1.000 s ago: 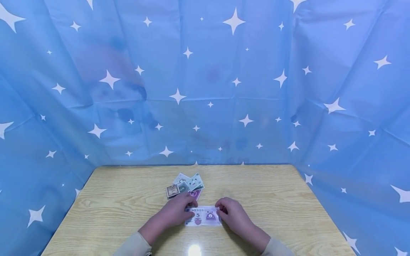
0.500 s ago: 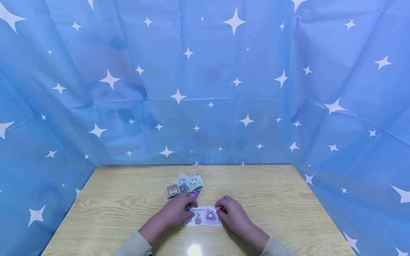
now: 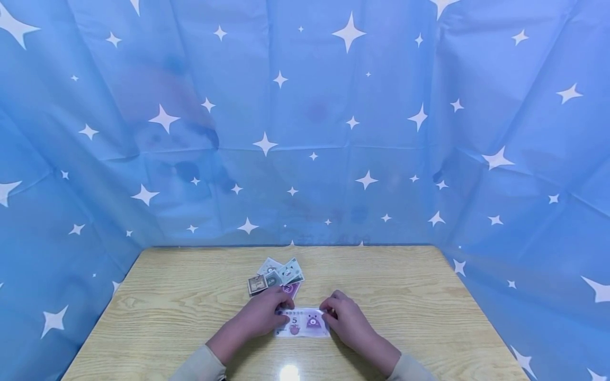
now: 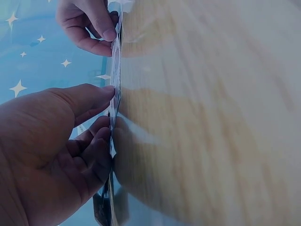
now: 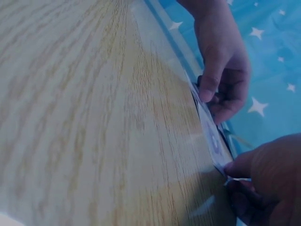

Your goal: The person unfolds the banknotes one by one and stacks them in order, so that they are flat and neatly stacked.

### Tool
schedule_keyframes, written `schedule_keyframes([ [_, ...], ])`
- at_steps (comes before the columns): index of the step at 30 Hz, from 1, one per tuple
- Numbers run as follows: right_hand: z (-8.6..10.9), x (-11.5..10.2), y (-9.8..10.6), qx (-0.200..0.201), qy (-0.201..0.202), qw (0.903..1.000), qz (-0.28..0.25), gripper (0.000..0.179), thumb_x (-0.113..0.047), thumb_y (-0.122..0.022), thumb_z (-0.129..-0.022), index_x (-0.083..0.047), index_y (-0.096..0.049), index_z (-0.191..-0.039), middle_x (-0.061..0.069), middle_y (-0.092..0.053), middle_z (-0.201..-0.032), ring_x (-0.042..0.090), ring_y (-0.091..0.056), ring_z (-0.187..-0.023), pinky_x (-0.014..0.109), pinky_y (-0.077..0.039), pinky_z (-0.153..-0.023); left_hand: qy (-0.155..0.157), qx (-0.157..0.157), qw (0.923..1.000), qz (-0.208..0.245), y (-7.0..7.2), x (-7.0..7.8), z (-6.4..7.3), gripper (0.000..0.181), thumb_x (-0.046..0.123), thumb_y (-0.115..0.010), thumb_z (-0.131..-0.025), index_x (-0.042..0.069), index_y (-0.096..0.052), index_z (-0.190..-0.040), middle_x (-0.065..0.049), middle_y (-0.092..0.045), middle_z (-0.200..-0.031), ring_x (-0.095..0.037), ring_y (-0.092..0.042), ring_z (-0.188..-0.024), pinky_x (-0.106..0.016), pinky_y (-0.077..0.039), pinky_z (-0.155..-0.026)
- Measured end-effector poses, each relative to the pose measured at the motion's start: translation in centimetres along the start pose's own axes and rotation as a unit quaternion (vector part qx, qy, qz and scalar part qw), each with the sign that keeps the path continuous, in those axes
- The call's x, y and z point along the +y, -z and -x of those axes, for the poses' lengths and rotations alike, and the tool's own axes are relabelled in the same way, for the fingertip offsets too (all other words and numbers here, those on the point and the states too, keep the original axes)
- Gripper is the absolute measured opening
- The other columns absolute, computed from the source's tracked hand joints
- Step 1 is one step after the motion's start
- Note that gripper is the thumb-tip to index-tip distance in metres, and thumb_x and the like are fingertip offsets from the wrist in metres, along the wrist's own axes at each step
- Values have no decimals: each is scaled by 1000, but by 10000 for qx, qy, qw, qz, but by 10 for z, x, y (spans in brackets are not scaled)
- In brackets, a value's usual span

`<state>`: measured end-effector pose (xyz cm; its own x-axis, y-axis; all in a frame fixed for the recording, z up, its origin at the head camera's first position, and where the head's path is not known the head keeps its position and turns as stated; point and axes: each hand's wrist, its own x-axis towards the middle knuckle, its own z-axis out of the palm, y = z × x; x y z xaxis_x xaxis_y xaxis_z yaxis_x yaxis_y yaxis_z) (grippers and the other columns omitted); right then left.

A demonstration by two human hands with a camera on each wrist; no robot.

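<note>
A purple and white play banknote (image 3: 303,324) marked 5 lies flat near the table's front, printed side up. My left hand (image 3: 262,313) holds its left end, thumb on the printed face and fingers at the far edge. At the right end, my right hand (image 3: 350,323) pinches the corner between thumb and fingers. In the right wrist view, the right thumb and fingertips meet at the banknote's end (image 5: 218,153). Just beyond my left hand lies a loose pile of play banknotes (image 3: 289,271), with a purple note (image 3: 292,289) partly hidden by that hand.
The wood-grain table (image 3: 405,286) extends on both sides of my hands. A blue curtain (image 3: 314,174) with white stars stands behind and beside it. A brown note (image 3: 257,284) lies at the left of the pile. Light reflects off the front of the tabletop.
Almost nothing moves. The near edge of the banknote sits very slightly lower in the head view, while both hands keep their places and the pile stays put.
</note>
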<state>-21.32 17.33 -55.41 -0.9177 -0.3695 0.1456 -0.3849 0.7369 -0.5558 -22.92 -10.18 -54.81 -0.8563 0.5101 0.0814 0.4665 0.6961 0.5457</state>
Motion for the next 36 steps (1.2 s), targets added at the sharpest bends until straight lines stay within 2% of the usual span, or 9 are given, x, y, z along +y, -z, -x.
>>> schedule_keyframes([
  [13, -1, -1, 4, 78, -187, 9997, -106, 13, -9, -84, -96, -16, -81, -106, -10, -60, -96, 3, -56, -82, 24, -53, -72, 48, 5, 10000, 87, 2, -1, 2, 25, 21, -89, -90, 22, -79, -113, 12, -61, -102, -6, -58, -92, -32, -56, -87],
  [20, -8, -5, 11, 318, -81, 9989, -345, 8, -6, -81, -99, -11, -79, -105, -9, -60, -93, 4, -55, -76, 24, -52, -66, -3, 264, 9988, 401, 12, 0, 1, 23, 18, -87, -94, 17, -79, -115, 8, -66, -104, -10, -62, -96, -37, -59, -89],
  [25, -26, -12, 18, 504, 32, 9977, -458, 11, -7, -80, -100, -6, -78, -111, -6, -63, -96, 5, -56, -75, 25, -53, -66, 49, 527, 9965, 650, 23, -2, -6, 17, 15, -84, -97, 13, -79, -113, 5, -69, -105, -13, -65, -96, -36, -60, -87],
  [30, -52, -17, 23, 548, -16, 9968, -577, 18, -13, -80, -102, -6, -76, -117, -2, -65, -101, 8, -60, -81, 27, -56, -71, 300, 700, 9947, 697, 34, -8, -21, 23, 14, -84, -96, 11, -78, -118, 1, -68, -107, -15, -65, -97, -39, -59, -88],
  [36, -89, -16, 17, 409, -64, 9959, -803, 32, -22, -80, -104, -6, -72, -130, 11, -68, -113, 16, -66, -90, 35, -59, -79, 542, 819, 9946, 322, 39, -20, -46, 32, 18, -85, -98, 10, -74, -127, -5, -67, -115, -22, -67, -105, -46, -59, -95],
])
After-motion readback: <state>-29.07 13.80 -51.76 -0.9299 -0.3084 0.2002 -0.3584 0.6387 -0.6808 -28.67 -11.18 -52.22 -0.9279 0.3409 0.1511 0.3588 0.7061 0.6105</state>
